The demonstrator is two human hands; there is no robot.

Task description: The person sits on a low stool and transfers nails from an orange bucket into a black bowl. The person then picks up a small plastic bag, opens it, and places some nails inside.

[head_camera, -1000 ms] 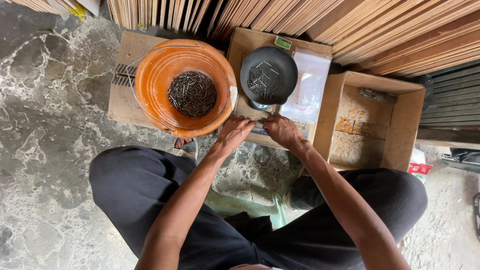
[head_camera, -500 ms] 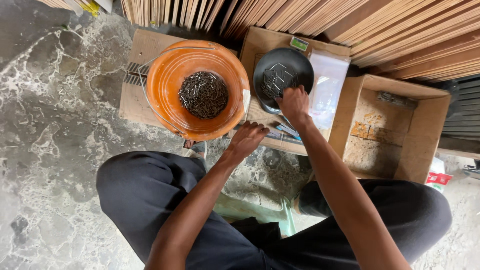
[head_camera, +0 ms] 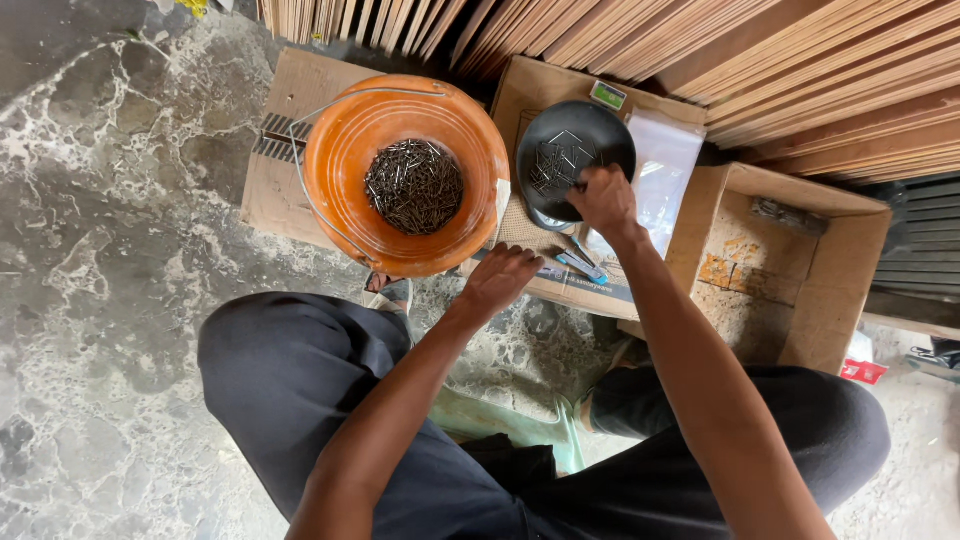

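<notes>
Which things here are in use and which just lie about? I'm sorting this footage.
In use: right hand in the black bowl of nails; left hand by the orange bucket of nails.
Lying about: open cardboard box, clear plastic bag, wooden slats.

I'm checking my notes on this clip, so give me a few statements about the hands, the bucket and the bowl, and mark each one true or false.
1. The right hand reaches into the black bowl. True.
2. The orange bucket is empty. False: a pile of dark nails lies in its bottom.
3. The left hand rests at the edge of the cardboard box beside the bucket. True.
4. The black bowl sits inside the bucket. False: it sits on the cardboard box to the bucket's right.
</notes>
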